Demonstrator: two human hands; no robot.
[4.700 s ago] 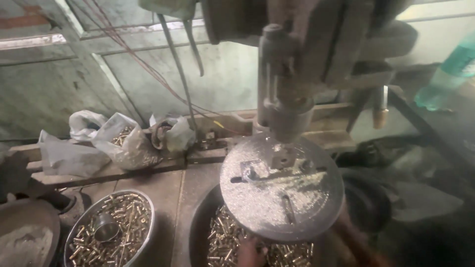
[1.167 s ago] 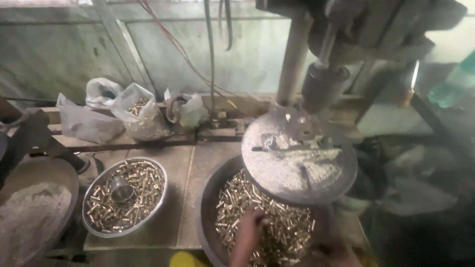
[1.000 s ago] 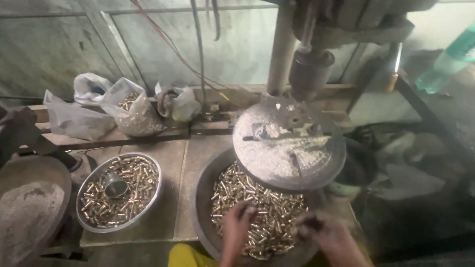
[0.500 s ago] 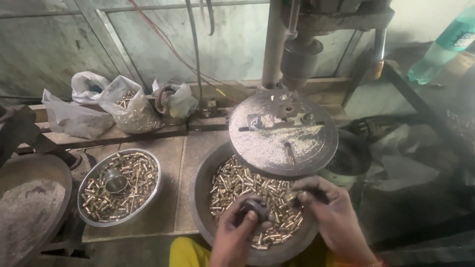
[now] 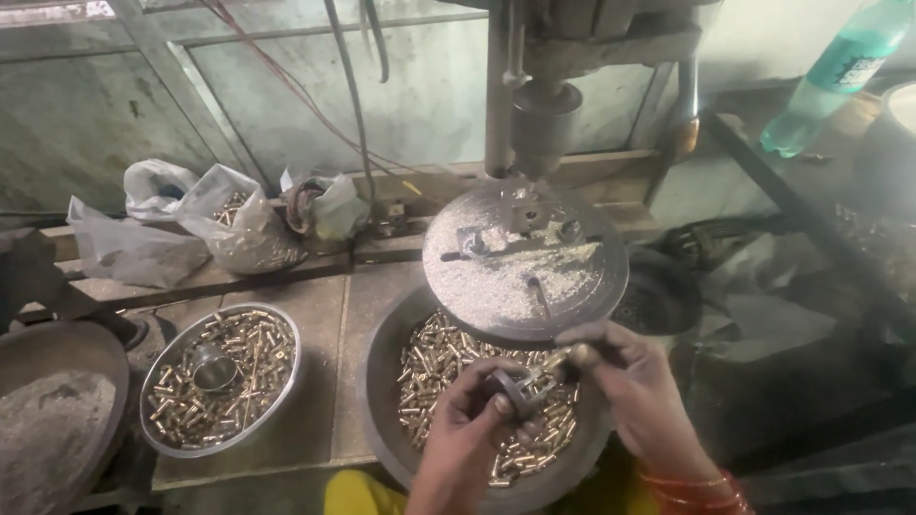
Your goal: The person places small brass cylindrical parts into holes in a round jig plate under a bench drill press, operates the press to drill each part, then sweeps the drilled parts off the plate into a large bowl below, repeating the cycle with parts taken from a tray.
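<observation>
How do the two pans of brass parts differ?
The steel bowl on the left is shiny, smaller and has a small metal cup lying among its parts; no hand is near it. The dark pan is larger, dull, partly under the round drill table, with the left hand and right hand over it. Both hold loose brass pieces.

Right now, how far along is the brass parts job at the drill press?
Done: cannot tell for sure; the steel bowl at left holds a batch of small brass pieces. In hand: the left hand and right hand hold a small metal fixture together above the dark pan. Left: that pan holds many brass pieces, and the chip-covered round table has no part under the spindle.
</observation>
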